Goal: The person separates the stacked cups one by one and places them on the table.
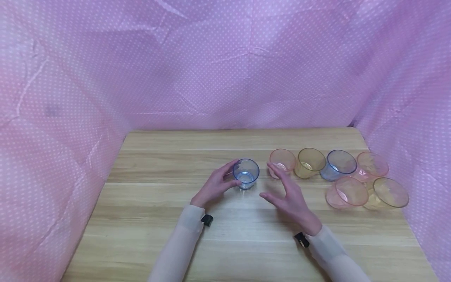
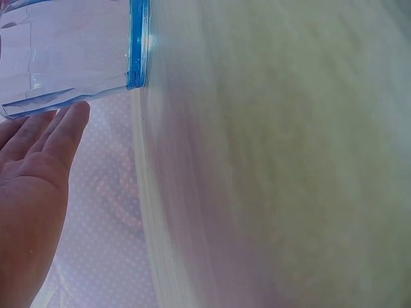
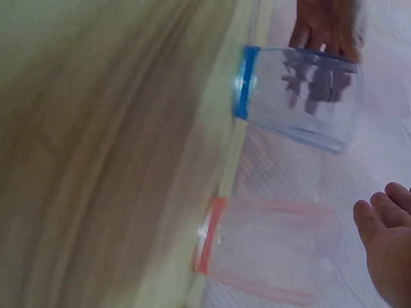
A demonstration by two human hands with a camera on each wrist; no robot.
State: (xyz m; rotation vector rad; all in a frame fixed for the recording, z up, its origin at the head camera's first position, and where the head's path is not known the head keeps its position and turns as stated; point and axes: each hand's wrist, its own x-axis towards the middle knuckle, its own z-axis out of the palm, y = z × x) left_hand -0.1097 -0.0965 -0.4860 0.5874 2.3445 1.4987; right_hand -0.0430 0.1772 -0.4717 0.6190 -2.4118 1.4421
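Near the middle of the table stands a clear blue-tinted cup (image 1: 246, 181), upright with its rim up. My left hand (image 1: 215, 184) holds it from the left side, thumb at the front and fingers towards the back. In the left wrist view, fingertips meet the wall of this cup (image 2: 70, 48). To the right, my right hand (image 1: 290, 197) is spread with thumb and fingers apart, holding nothing. Its fingertips overlap the left edge of a pink cup (image 1: 287, 162) in the head view; the right wrist view shows a gap between the fingers (image 3: 366, 221) and that cup.
Right of the pink cup, a yellow cup (image 1: 310, 168), another blue cup (image 1: 329, 172) and a further pink cup (image 1: 373, 164) form a row. Before them are a pink cup (image 1: 332, 197) and a yellow cup (image 1: 377, 201). Pink dotted cloth (image 1: 229, 78) surrounds the wooden table (image 1: 148, 219).
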